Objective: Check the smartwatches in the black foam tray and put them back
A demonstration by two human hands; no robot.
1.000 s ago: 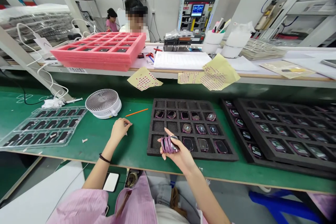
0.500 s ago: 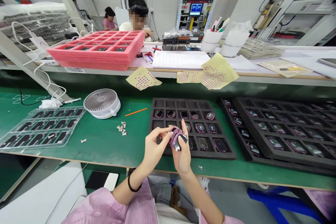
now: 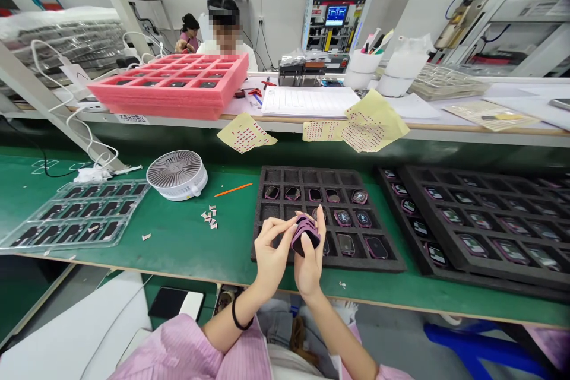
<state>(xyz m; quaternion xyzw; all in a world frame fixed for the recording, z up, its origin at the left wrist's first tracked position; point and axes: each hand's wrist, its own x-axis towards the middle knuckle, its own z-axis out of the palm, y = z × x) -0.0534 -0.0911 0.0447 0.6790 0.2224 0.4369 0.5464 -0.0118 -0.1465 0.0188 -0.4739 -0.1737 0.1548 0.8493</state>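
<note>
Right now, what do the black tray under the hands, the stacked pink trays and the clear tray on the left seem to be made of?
The black tray looks like matte foam: soft-edged cut pockets, no shine. The stacked pink trays look like foam too, with a dull, slightly porous surface. The clear tray looks like thin moulded plastic: see-through, glossy, with pressed pockets.

The right hand (image 3: pixel 310 264) cradles a purple watch (image 3: pixel 306 234) while the left hand (image 3: pixel 271 252) presses its fingertips against the watch's edge, both above a black foam tray (image 3: pixel 329 175) on the green tabletop (image 3: pixel 178 249). White scraps (image 3: pixel 209 217) lie left of the tray, below a fan (image 3: pixel 177 175).
</note>
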